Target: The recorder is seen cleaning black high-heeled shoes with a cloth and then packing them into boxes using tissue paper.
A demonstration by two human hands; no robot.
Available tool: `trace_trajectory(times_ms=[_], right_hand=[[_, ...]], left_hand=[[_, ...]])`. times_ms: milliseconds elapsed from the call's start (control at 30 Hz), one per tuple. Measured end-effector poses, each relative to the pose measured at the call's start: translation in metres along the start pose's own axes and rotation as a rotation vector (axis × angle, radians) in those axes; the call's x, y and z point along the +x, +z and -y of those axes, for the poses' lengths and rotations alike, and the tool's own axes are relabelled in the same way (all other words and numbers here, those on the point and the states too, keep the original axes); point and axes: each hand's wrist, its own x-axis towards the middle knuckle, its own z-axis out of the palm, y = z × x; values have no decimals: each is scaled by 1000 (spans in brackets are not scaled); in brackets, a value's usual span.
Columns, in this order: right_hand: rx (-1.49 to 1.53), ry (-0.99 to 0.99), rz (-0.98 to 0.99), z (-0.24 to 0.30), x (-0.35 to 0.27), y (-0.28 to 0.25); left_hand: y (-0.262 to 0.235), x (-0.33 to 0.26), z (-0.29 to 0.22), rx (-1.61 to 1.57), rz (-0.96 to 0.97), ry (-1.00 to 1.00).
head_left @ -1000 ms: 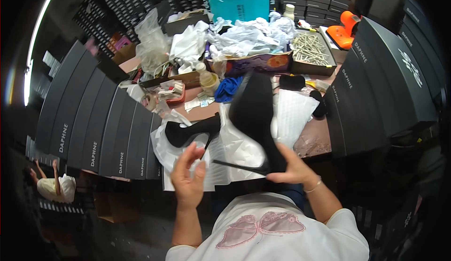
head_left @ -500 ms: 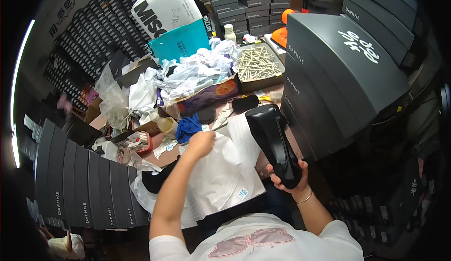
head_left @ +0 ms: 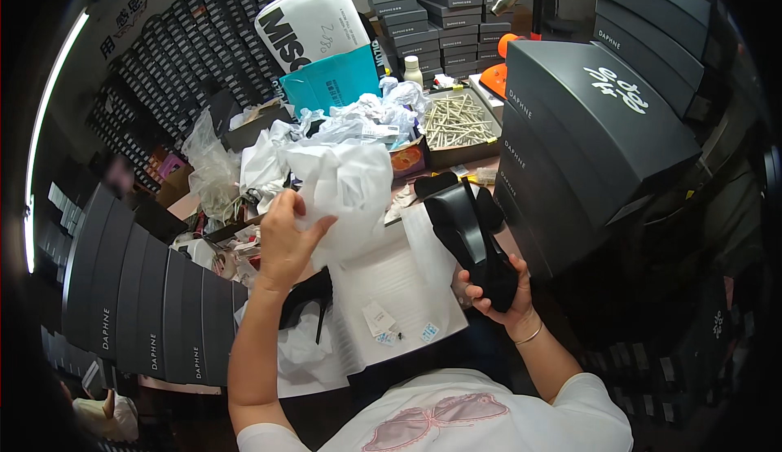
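Observation:
My left hand point(head_left: 289, 236) is closed on the edge of a crumpled sheet of white tissue paper point(head_left: 350, 187), raised over the far left part of an open white box point(head_left: 407, 277). A white tag point(head_left: 378, 319) and small blue-and-white packets point(head_left: 429, 332) lie in the box. My right hand point(head_left: 509, 301) grips a black high-heeled shoe point(head_left: 461, 228) at its lower end, with the sole turned partly up, beside the box's right edge. A second black high-heeled shoe point(head_left: 308, 299) rests on white wrapping left of the box, partly behind my left forearm.
Dark grey shoeboxes stand in stacks at the right point(head_left: 586, 151) and left point(head_left: 134, 297). Beyond the white box are a carton of crumpled paper point(head_left: 366, 118), a tray of pale sticks point(head_left: 458, 120), a white bottle point(head_left: 413, 69) and clear plastic bags point(head_left: 212, 163).
My left hand has moved left and up, lifting the tissue paper off the box and uncovering the tag inside. The shoe in my right hand has turned slightly.

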Motion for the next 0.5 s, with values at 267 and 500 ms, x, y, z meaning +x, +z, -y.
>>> trace_trajectory(times_ms=[267, 500], right_hand=[[-431, 73, 33, 2, -23, 30], [-816, 375, 3, 4, -40, 74]], left_hand=[[40, -20, 32, -266, -49, -103], [27, -36, 15, -752, 117, -196]])
